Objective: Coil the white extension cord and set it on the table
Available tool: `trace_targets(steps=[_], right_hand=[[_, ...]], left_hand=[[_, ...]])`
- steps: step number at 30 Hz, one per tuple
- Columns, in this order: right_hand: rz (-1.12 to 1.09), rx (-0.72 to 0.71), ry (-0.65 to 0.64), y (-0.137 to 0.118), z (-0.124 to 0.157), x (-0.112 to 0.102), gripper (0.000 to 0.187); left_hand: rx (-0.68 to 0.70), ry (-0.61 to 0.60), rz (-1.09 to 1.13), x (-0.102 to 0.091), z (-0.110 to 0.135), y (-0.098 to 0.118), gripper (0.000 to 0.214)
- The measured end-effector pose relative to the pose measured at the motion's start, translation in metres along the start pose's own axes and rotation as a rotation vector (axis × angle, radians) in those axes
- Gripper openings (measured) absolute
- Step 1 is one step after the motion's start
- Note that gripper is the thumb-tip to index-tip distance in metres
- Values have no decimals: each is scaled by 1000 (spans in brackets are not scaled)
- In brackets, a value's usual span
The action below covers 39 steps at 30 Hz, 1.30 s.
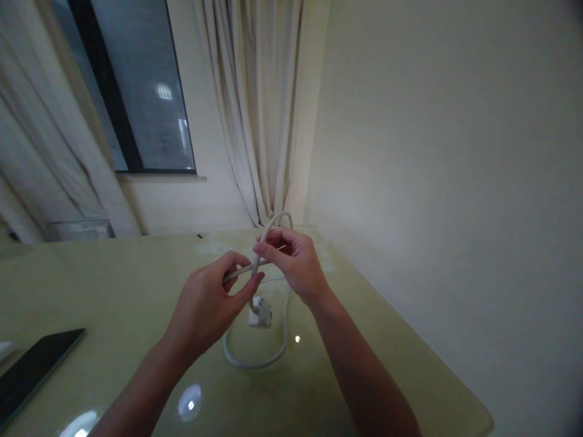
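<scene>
A white cable (255,366) is looped in the air between my hands and hangs down toward the table. My left hand (214,297) pinches one strand of it, thumb stretched toward the point where two strands cross. My right hand (291,258) grips the cable between thumb and fingers, and a loop arches up above it. Beneath the hands a white plug (260,312) hangs or rests at the cable's end; I cannot tell which. The fingers hide parts of the strands where they cross.
A pale yellow-green glossy table (373,364) lies under the hands. At the left edge is a dark flat device (36,370), with a white object (6,349) beside it. A small dark bit (199,236) lies near the far edge. A wall (446,182) borders the right side.
</scene>
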State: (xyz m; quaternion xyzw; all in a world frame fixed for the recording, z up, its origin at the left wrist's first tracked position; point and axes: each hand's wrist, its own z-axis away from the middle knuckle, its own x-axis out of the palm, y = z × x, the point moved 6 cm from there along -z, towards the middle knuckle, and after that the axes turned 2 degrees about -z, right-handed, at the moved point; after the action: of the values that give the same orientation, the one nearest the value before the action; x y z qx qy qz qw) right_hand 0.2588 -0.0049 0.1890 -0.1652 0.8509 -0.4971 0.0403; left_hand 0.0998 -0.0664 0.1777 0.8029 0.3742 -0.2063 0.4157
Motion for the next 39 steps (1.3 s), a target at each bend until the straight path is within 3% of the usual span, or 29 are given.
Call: trace_targets(steps=[10, 22, 31, 39], right_hand=[[12, -42, 5, 1, -1, -5, 35], [0, -54, 18, 7, -1, -1, 50], [21, 31, -23, 2, -1, -2, 77], [-13, 75, -118, 5, -3, -4, 78]], left_hand=[[62, 84, -6, -14, 1, 0, 28], [-61, -31, -42, -5, -5, -10, 31], [-100, 91, -110, -8, -5, -9, 39], [-107, 147, -244, -4, 0, -10, 37]])
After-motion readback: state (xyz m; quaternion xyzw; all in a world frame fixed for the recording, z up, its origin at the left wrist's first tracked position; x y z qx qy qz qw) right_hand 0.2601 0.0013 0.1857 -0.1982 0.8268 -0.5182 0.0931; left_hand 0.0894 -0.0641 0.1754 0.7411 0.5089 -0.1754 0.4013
